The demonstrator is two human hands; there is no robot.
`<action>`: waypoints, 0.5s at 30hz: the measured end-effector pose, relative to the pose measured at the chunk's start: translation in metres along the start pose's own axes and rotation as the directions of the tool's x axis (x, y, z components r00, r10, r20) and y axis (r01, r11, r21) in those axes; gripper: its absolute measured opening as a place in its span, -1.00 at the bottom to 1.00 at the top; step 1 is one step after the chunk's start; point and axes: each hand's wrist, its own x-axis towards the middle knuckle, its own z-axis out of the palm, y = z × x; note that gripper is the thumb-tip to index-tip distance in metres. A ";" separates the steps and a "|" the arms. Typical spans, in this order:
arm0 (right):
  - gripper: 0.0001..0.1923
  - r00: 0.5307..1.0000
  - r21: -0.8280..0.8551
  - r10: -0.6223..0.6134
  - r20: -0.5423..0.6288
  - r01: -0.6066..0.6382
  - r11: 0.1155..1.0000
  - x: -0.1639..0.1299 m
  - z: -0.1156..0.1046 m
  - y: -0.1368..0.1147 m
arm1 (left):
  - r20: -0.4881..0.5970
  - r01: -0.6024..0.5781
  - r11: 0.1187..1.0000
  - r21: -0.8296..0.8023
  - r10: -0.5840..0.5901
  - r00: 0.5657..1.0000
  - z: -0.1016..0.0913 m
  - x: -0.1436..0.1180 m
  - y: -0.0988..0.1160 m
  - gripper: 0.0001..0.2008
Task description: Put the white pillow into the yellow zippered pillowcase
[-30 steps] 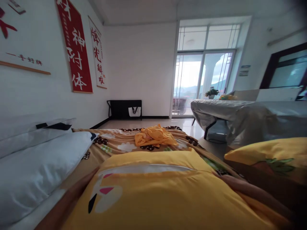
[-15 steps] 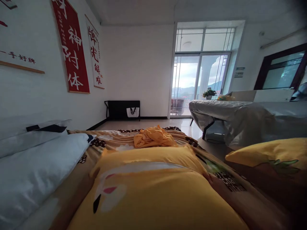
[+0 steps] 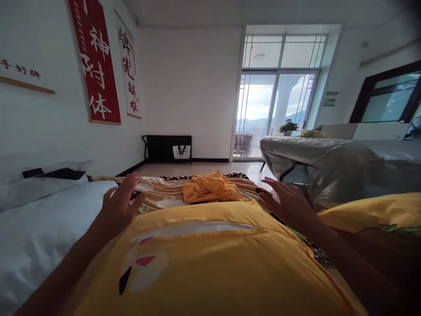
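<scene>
A large yellow pillow (image 3: 210, 263) with pink, white and black print lies flat in front of me. Across its far part runs an opening in the yellow cover that shows a strip of white. Above the pillow's far left corner is my left hand (image 3: 121, 195), fingers apart and nothing in them. My right hand (image 3: 286, 197) is raised by the far right corner, also open, its fingers pointing inward. A crumpled orange-yellow cloth (image 3: 212, 188) lies just beyond the pillow on the patterned brown blanket (image 3: 158, 193).
White pillows (image 3: 49, 228) are on the left, one partly under clear plastic. On the right lies another yellow pillow (image 3: 381, 213). Behind it stands a table (image 3: 329, 147) draped in plastic sheeting. A black folded table (image 3: 158, 148) leans at the far wall.
Both hands have come up from beside the pillow's far corners, where they were mostly hidden, and are now open above them. The view has tilted slightly down.
</scene>
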 end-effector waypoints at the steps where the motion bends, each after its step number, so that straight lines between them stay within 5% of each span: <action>1: -0.56 0.999 -0.002 -0.024 -0.039 0.024 1.000 0.009 -0.001 -0.012 | -0.043 0.002 1.000 -0.010 -0.002 0.999 0.001 0.009 0.011 -0.43; 3: -0.51 0.997 0.020 -0.009 -0.081 0.011 1.000 0.014 0.012 -0.028 | -0.071 0.015 0.998 -0.054 -0.019 0.997 0.019 0.011 0.027 -0.44; 5: -0.49 0.998 0.071 0.057 0.011 -0.058 0.996 0.001 0.048 -0.033 | 0.009 0.023 0.992 -0.124 -0.022 1.000 0.057 -0.007 0.035 -0.45; 9: -0.50 0.891 0.163 0.187 0.413 -0.275 0.947 -0.049 0.129 -0.029 | 0.424 -0.047 0.982 -0.180 0.121 0.898 0.132 -0.061 0.041 -0.46; 12: -0.47 0.902 0.263 0.189 0.389 -0.305 0.915 -0.070 0.145 -0.021 | 0.487 -0.010 0.982 -0.191 0.104 0.867 0.143 -0.073 0.039 -0.50; 15: -0.48 0.933 0.304 0.168 0.317 -0.269 0.914 -0.083 0.129 -0.010 | 0.452 -0.016 0.967 -0.255 0.134 0.882 0.129 -0.072 0.023 -0.50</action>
